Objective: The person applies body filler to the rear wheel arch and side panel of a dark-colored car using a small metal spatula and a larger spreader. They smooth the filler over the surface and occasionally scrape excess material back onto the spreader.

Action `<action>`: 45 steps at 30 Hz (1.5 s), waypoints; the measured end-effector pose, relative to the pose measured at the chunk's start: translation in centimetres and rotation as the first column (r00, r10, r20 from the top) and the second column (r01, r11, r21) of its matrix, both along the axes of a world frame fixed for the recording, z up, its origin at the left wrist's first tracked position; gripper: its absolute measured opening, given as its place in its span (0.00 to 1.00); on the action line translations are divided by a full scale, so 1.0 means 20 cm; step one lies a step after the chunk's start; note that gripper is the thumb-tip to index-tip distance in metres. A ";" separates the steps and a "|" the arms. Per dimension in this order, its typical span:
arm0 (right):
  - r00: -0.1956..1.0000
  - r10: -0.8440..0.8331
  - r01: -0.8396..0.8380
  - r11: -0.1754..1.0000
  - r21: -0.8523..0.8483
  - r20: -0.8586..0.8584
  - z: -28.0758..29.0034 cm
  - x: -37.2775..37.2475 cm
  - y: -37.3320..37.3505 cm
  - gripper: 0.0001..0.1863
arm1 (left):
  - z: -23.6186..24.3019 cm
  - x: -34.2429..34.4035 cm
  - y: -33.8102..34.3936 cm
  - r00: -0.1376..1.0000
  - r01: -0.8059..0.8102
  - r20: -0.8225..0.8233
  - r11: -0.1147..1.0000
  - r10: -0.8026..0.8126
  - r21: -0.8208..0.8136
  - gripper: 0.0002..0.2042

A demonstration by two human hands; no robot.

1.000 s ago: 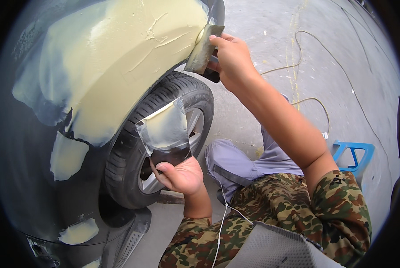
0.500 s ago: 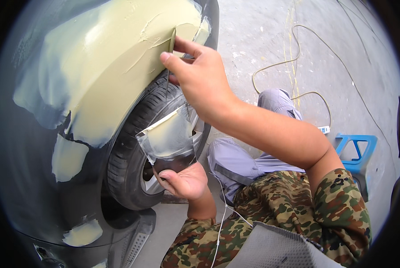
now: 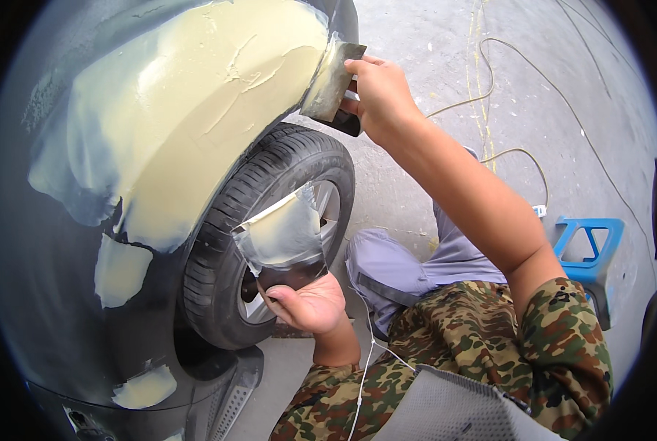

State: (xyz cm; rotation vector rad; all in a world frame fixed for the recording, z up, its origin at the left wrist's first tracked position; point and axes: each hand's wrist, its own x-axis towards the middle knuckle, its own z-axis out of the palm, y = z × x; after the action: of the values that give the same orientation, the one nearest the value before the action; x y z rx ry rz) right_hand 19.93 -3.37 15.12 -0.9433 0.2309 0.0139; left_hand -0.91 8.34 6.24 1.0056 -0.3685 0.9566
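Observation:
A dark car fender carries a wide layer of cream filler (image 3: 174, 103), with smaller patches lower down. My right hand (image 3: 383, 99) grips a flat, putty-smeared spreader (image 3: 332, 81) at the right edge of that layer, above the wheel arch. Lower, in front of the tyre (image 3: 214, 279), my left hand (image 3: 306, 305) holds a thin dark plate (image 3: 277, 239) with cream paste and smears on its face, my thumb visible at its bottom edge. The spreader partly hides whatever lies behind it on the fender edge.
A blue plastic step stool (image 3: 589, 246) stands at right on the grey floor. A long cable (image 3: 585, 132) loops across the floor to a white socket block (image 3: 540, 211) behind my right forearm. My bent legs in pale trousers (image 3: 383, 264) are beside the wheel.
A half second ago my right hand was farther left and lower, with the spreader on edge over the filler; it has swung back up and right to the rim. My left hand has barely moved.

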 end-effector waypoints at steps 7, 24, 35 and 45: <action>0.999 0.043 -0.040 0.996 -0.085 0.029 0.04 0.03 0.00 0.15 | -0.02 0.00 0.02 0.999 0.021 -0.038 1.000 -0.021 0.003 0.27; 0.931 0.251 -0.192 0.954 -0.229 0.265 0.14 -0.08 0.13 0.25 | -0.02 0.00 0.02 0.991 0.122 0.052 0.992 -0.121 -0.008 0.27; 0.991 0.064 -0.057 0.997 -0.055 0.121 0.01 -0.23 -0.05 0.14 | -0.03 -0.05 0.04 0.999 0.012 -0.032 1.000 -0.012 -0.011 0.30; 0.996 0.052 -0.043 0.993 -0.107 0.079 -0.05 -0.05 -0.03 0.14 | -0.02 -0.04 0.03 0.997 0.070 -0.024 0.997 -0.070 -0.023 0.29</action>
State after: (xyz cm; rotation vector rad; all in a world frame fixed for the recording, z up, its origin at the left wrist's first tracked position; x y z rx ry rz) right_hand 19.01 -3.90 14.22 -1.0522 0.1346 0.0072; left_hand -1.76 8.94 5.78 0.9776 -0.3695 0.8825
